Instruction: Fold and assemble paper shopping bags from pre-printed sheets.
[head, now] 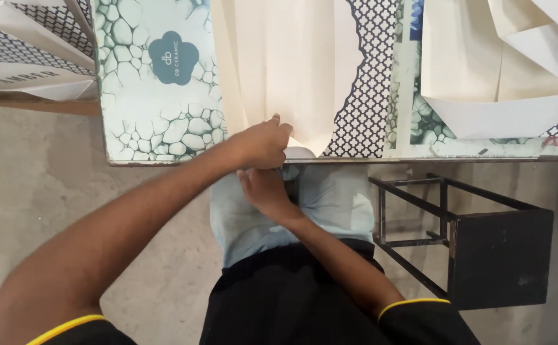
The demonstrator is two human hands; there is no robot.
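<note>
- We saw the left hand (263, 144) resting on the near edge of a large cream paper sheet (292, 70) that lay on the tabletop (158, 121), a surface patterned with green and white cracked stone.
- Its fingers (279, 131) were drawn together on the sheet's lower edge; whether they pinched the paper or only pressed it we could not tell.
- The right hand (266, 191) sat just below the tabletop's edge, beneath the left hand, its fingertips hidden, so we could not tell their state.
- The sheet's top ran out of view, and its right side covered part of a navy lattice-print paper (365, 108).
- Folded cream paper pieces (502, 70) at far right were cut off by the picture's edge.
- A black metal stool (483, 249) stood on the concrete floor (36, 191) on the right.
</note>
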